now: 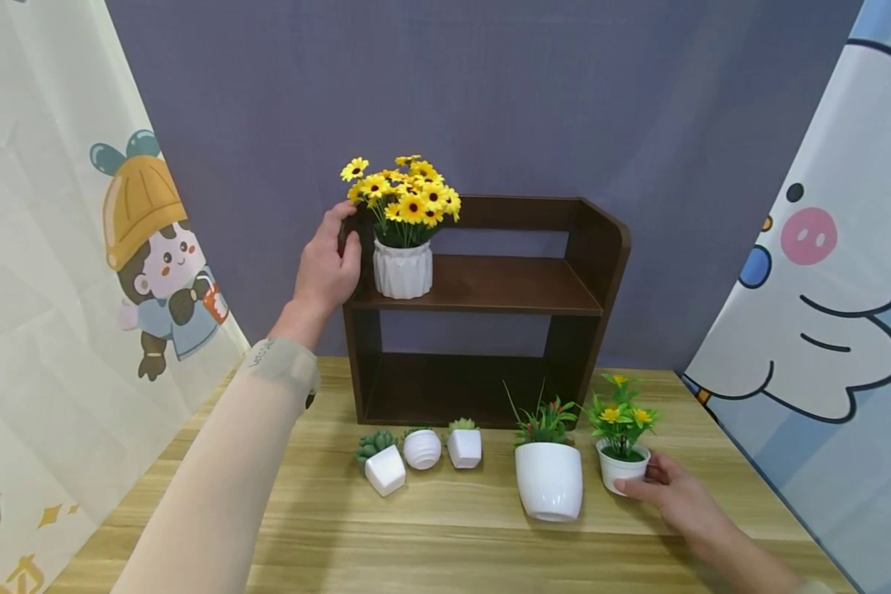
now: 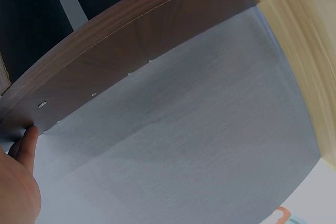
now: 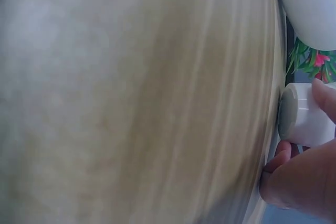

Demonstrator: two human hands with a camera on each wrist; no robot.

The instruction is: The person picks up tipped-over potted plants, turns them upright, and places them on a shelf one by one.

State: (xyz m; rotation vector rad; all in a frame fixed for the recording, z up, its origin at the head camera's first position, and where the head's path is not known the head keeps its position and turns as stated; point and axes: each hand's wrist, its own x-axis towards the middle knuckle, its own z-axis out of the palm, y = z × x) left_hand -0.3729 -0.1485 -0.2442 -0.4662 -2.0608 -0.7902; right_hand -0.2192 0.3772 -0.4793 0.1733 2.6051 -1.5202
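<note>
A dark brown two-tier shelf [image 1: 483,285] stands at the back of the wooden table. My left hand [image 1: 327,260] grips its left side panel [image 2: 131,40], thumb at the front edge, fingers along the outside. Beside that hand, on the upper tier, stands a ribbed white pot [image 1: 403,268] of yellow daisy-like flowers [image 1: 408,198]. At the right, my right hand [image 1: 679,499] pinches a small white flowerpot [image 1: 622,466] with green leaves and yellow blooms. The pot's base shows in the right wrist view; whether it touches the table cannot be told.
A larger white pot [image 1: 549,483] with grassy red-tipped leaves lies left of the right hand. Three small white succulent pots, a tilted square one [image 1: 384,470], a round one [image 1: 422,450] and another square one [image 1: 464,448], lie before the shelf. Printed curtains [image 1: 846,247] flank the table.
</note>
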